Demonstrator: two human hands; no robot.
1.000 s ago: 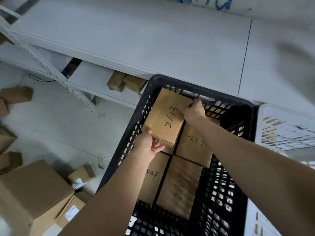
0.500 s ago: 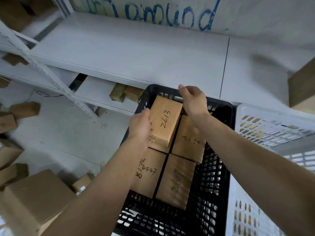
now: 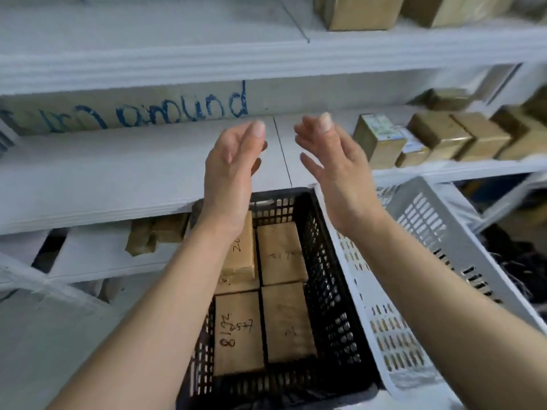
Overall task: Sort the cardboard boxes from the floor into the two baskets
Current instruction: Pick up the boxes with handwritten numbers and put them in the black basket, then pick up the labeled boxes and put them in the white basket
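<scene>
Nearest, the black basket [image 3: 331, 294] sits between the two forearms, partly filled. Two near boxes [image 3: 236, 332] lie flat side by side on its bottom, and two far boxes [image 3: 279, 253] lie flat beyond them, with a top box [image 3: 241, 255] stacked on the far left one. Touching its right side, the white basket [image 3: 429, 223] tilts away, and the right forearm hides most of its inside, so I cannot tell what it holds. To the left is a patch of floor [image 3: 44, 350], and no loose box shows on it in this view. Farther on, the left hand [image 3: 229, 170] and right hand [image 3: 334, 170] hover above the black basket's far end, palms facing, fingers loose and nearly straight, holding nothing. Beyond them runs the shelf [image 3: 118, 173], with shelf boxes [image 3: 444, 137] at far right. I judge that at least five boxes are sorted and one placement is just finished. How many boxes remain on the floor cannot be told. The likely next step is to turn back for another.
</scene>
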